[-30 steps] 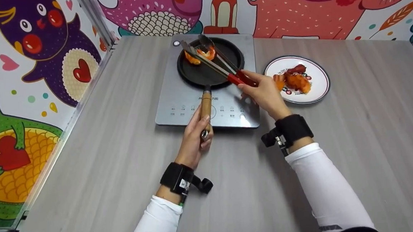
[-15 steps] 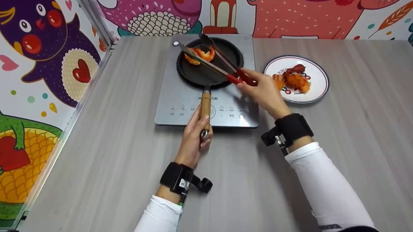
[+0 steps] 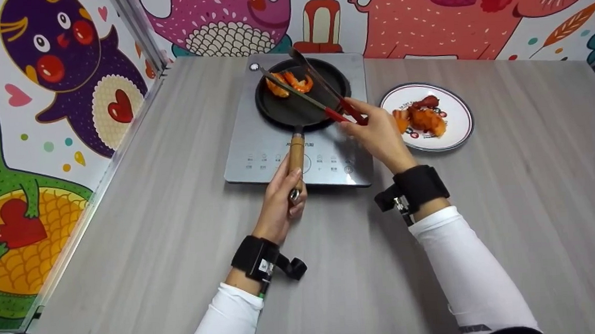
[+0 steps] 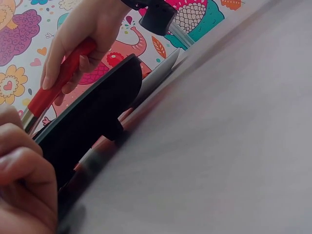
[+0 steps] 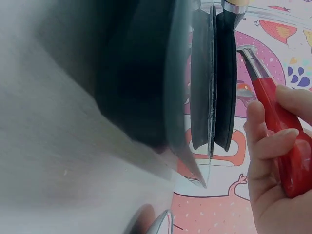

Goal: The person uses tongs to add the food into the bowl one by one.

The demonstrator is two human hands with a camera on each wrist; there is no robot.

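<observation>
Two orange food pieces [image 3: 301, 85] lie in the pan [image 3: 286, 108]; left fingers [image 3: 293, 177] grip its handle [image 3: 296, 151], right fingers [image 3: 355, 129] grasp tongs [image 3: 335, 115].

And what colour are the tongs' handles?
The tongs' handles are red, best seen in the right wrist view.

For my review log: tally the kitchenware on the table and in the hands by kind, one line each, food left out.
Frying pan: 1
Tongs: 1
Induction cooktop: 1
Plate: 1
Total: 4
</observation>
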